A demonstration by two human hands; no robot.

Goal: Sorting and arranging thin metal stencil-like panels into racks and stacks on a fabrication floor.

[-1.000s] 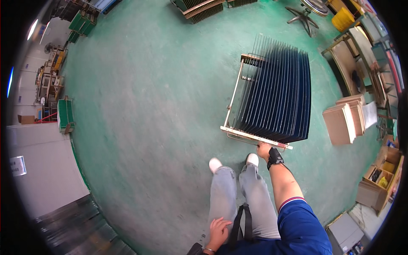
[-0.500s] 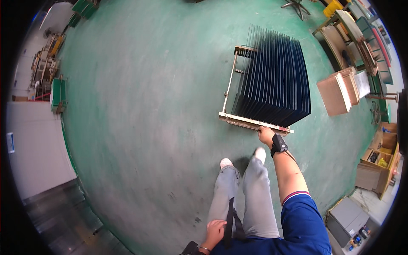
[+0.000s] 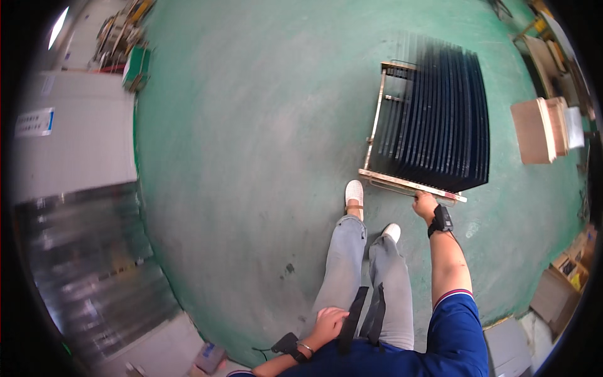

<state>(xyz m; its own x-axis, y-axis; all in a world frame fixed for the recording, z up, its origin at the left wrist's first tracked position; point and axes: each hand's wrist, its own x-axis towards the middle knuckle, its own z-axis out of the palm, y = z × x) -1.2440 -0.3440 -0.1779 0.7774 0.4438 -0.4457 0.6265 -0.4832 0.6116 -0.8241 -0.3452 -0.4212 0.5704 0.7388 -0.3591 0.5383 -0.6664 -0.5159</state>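
A low metal rack cart (image 3: 374, 129) stands on the floor ahead and to the right. A dense row of thin dark sheets (image 3: 443, 116) stands upright in its right part, and the left part of the frame holds none. My right hand (image 3: 425, 203) is closed around the handle at the cart's near edge, arm stretched forward; its fingertips are partly hidden. A black device is strapped to that wrist. In front of my waist, my left hand (image 3: 329, 323) rests with loosely bent fingers beside a hanging black strap (image 3: 353, 322), and nothing shows in it.
Brown cardboard sheets (image 3: 534, 132) lean together at the right, near a workbench (image 3: 546, 63). Boxes (image 3: 568, 270) stand at the lower right. Along the left lie a white panel (image 3: 75, 151), a shiny grey sheeted surface (image 3: 94, 270) and a green crate (image 3: 136, 68). The floor (image 3: 251, 157) is green.
The cart and my right hand now appear farther right in view. My left foot has stepped forward, and my view has shifted leftward, showing more of the left side. My right hand keeps its hold.
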